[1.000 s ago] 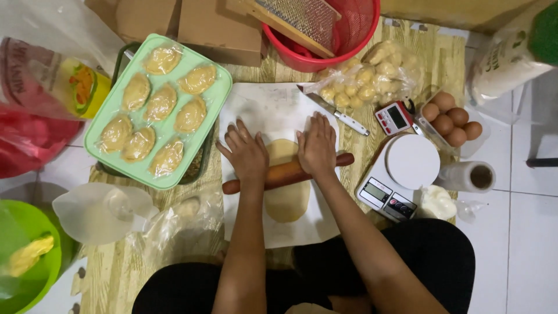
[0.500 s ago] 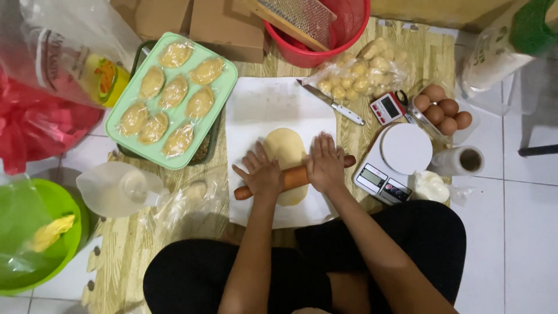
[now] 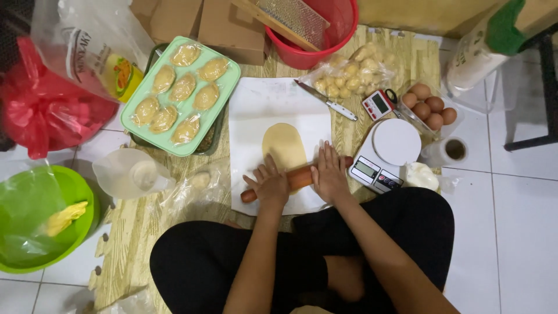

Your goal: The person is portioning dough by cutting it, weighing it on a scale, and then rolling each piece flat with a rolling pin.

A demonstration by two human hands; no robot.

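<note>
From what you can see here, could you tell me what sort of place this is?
Probably a home floor used for baking: white floor tiles, a mat, and both hands on a rolling pin over dough beside a kitchen scale.

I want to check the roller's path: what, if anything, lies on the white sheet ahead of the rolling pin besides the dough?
Nothing visible. Both hands, left and right, press the rolling pin at the near end of the dough. The knife lies off the white sheet's far corner.

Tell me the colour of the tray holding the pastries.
Mint green tray, clearest in the head view.
</note>
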